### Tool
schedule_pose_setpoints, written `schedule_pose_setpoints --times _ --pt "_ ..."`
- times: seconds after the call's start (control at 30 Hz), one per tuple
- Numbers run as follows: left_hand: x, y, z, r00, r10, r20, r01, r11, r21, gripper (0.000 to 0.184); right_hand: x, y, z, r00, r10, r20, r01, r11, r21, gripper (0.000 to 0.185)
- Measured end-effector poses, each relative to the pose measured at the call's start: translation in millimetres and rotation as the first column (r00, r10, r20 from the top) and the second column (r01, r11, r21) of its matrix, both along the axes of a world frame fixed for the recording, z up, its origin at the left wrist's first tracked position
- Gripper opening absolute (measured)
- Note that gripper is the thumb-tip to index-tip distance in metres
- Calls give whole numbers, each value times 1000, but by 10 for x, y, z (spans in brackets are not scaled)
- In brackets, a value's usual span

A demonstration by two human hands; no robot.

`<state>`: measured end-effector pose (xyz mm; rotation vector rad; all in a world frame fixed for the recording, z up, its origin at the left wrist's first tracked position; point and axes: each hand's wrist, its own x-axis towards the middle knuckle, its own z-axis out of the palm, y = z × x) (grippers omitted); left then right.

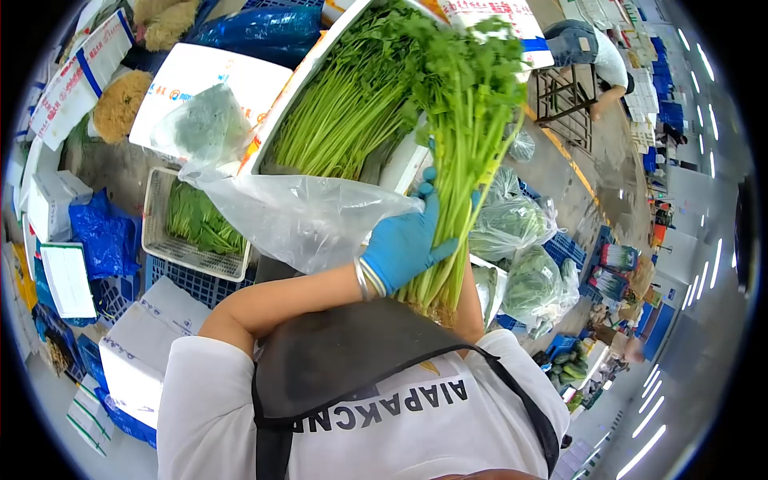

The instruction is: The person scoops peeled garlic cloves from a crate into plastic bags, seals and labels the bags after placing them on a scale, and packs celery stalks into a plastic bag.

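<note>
A large bunch of leafy celery point(458, 176) is held upright before my chest, its pale roots close to the dark apron. My left hand point(408, 244), in a blue glove, is closed on the stalks from the left, with the thumb across the front. My right hand point(476, 198) is mostly hidden behind the bunch; only bits of blue glove show at the stalks. A clear plastic bag point(312, 216) spreads beside my left hand and forearm. Just beyond lies more celery point(344, 120) in a white foam box point(282, 104).
On the left are a crate point(152, 212) of greens, a blue bag point(106, 232) and white boxes point(152, 352). Bagged vegetables point(532, 280) sit to the right, near blue crates point(565, 250). Another person point(612, 60) bends near a metal frame point(564, 108) at the far right.
</note>
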<state>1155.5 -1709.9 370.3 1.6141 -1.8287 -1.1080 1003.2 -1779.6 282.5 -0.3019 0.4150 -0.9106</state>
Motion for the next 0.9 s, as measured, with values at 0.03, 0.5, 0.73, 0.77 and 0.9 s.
schedule_pose_setpoints --times 0.03,0.5,0.73,0.77,0.9 --pt "30 25 68 998 -25 -52 23 999 -41 83 24 41 179 1000 -13 16 13 1000 -29 73" --pt "323 -1734 -908 936 348 48 -351 933 78 110 -344 458 633 978 -151 144 173 973 -155 60" --pt "-196 -2359 -1617 997 72 27 -59 940 -336 52 -566 681 489 952 -246 183 273 952 -140 55" --pt "-171 -2368 -1837 995 87 56 -55 904 -425 47 -604 711 480 947 -258 190 286 948 -140 54" --pt "563 -2383 -2145 948 -59 313 82 995 -62 48 -807 788 558 926 -294 235 337 925 -173 52"
